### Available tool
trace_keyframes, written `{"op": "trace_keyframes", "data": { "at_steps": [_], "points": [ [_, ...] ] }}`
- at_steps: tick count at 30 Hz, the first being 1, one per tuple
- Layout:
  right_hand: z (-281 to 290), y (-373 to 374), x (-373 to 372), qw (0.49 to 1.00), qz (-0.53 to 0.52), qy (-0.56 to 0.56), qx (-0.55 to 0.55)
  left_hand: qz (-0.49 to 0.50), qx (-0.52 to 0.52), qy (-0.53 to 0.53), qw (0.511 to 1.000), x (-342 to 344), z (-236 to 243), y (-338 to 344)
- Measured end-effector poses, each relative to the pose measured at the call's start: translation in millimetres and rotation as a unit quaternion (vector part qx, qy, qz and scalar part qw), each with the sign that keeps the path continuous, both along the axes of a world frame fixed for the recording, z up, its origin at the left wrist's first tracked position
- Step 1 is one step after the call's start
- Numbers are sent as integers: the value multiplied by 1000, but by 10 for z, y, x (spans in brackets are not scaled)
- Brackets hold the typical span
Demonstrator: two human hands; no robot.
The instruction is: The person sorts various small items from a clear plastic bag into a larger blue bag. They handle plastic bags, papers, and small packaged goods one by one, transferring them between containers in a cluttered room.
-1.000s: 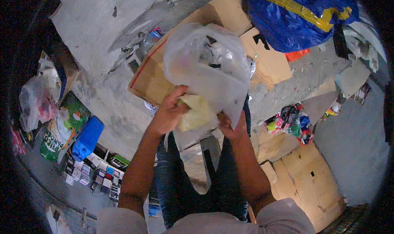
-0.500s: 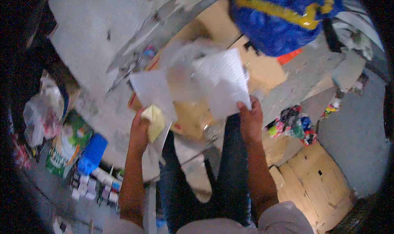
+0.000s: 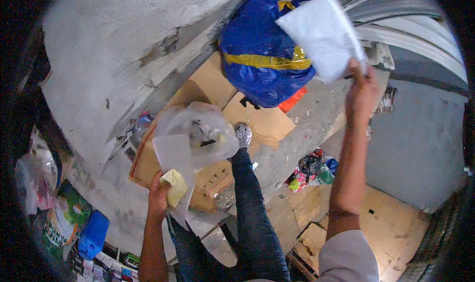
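My right hand (image 3: 362,86) is raised at the upper right, its fingers closed on one edge of a white padded sheet (image 3: 324,37). That sheet overlaps the right side of a blue sack (image 3: 252,79) with yellow tape around it. Lower left, my left hand (image 3: 157,199) grips a crumpled pale yellow piece (image 3: 176,188), paper or cloth, together with a thin whitish sheet (image 3: 173,151). Beyond this hand sits a clear plastic bag (image 3: 222,143), its mouth wide, with small dark and light bits inside. The thin sheet covers part of the bag's near left side.
Flattened cardboard (image 3: 267,126) lies under the sack and the bag. A heap of colourful scraps (image 3: 314,168) is on the right, near a wooden panel (image 3: 386,222). To the left stand a green printed sack (image 3: 67,217) and a blue container (image 3: 94,235). My shoe (image 3: 243,133) rests beside the clear bag.
My right hand has swung up and right with the white padded sheet, away from my left hand. The left hand keeps its hold. The whole view has shifted.
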State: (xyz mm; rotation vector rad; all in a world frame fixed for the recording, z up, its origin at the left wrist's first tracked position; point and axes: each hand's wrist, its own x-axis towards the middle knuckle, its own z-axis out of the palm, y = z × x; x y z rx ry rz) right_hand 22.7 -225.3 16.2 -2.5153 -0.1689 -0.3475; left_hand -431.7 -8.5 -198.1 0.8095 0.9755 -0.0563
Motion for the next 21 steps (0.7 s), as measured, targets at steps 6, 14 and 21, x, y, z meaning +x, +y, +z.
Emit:
{"op": "trace_keyframes", "data": {
  "at_steps": [6, 14, 21],
  "points": [
    [265, 204, 1192, 866, 252, -320, -289, -69, 15, -22, 997, 194, 55, 56],
    [-263, 688, 689, 915, 340, -17, -219, -78, 46, -21, 996, 267, 103, 69],
    [-1751, 752, -2257, 760, 287, 582, 28, -22, -89, -2, 996, 342, 264, 60]
  ]
}}
